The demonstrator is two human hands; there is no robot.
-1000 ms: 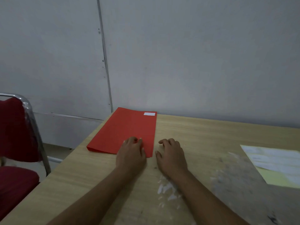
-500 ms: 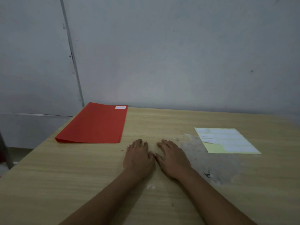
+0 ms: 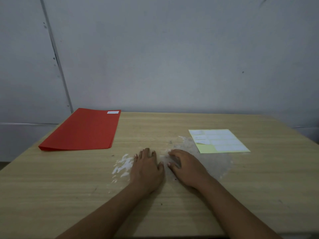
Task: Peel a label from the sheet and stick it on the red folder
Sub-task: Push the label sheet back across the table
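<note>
Two bare forearms enter from the near edge and extend over a pale wood-grain surface [image 3: 60, 187]. The left hand [image 3: 146, 169] lies palm down, fingers loosely together and flat against the wood; its grip is relaxed and holds nothing. The right hand [image 3: 188, 168] lies just beside it, also palm down, with fingers slightly curled and thumb tucked toward the left hand; its grip likewise encloses nothing. The two hands are close but apart. White scuffed patches [image 3: 122, 165] mark the wood immediately left of the left hand, and a duller worn area spreads beyond the right hand.

Farther out on the right, the label sheet [image 3: 219, 141] lies flat, near the right hand but not touching it. White labels cover most of its yellow backing; the near-left corner shows bare yellow.

On the left, well apart from both hands and from the sheet, the red folder [image 3: 81, 131] lies closed and flat, its far end reaching the back edge of the surface. A small white label [image 3: 113, 112] sits at the folder's far-right corner.

Behind everything stands a plain grey wall [image 3: 172, 57] with a vertical seam at left.
</note>
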